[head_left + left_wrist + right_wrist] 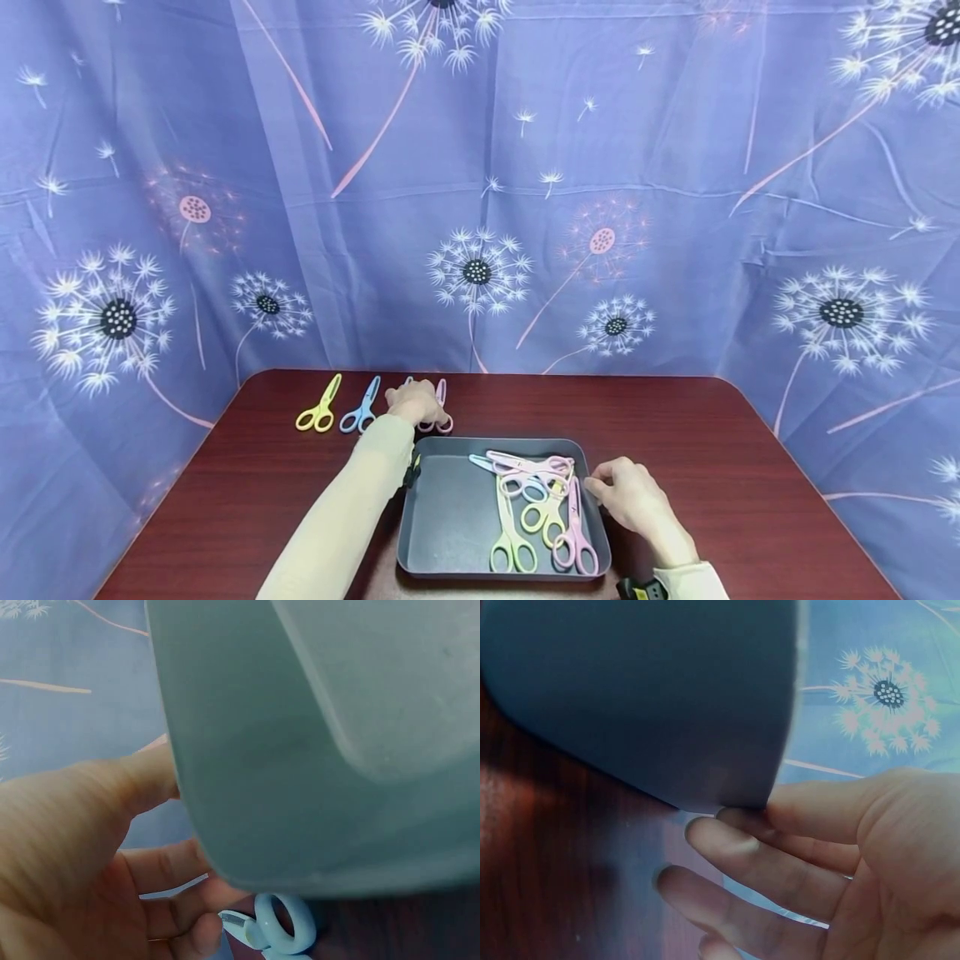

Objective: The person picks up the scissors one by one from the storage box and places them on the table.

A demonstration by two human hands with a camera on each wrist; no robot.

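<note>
My left hand (416, 404) is at the back of the table, lowered over a pair of scissors with a blue tip (408, 380) showing beyond it. Pink scissors (441, 408) lie just to its right, blue scissors (362, 408) to its left. In the left wrist view the tray wall (255, 787) hides the thumb and index fingertips, so whether they pinch anything is unclear. A light blue scissors handle (296, 922) appears below the fingers. My right hand (633, 500) rests beside the grey tray's right wall (645, 712), thumb close against it, the fingers loosely bent and holding nothing visible.
Yellow scissors (320, 408) lie at the left end of the back row. Inside the grey tray (442, 533), several pink, yellow, green and blue scissors are heaped at the right side. A blue dandelion curtain (480, 208) hangs behind the dark red table (750, 467).
</note>
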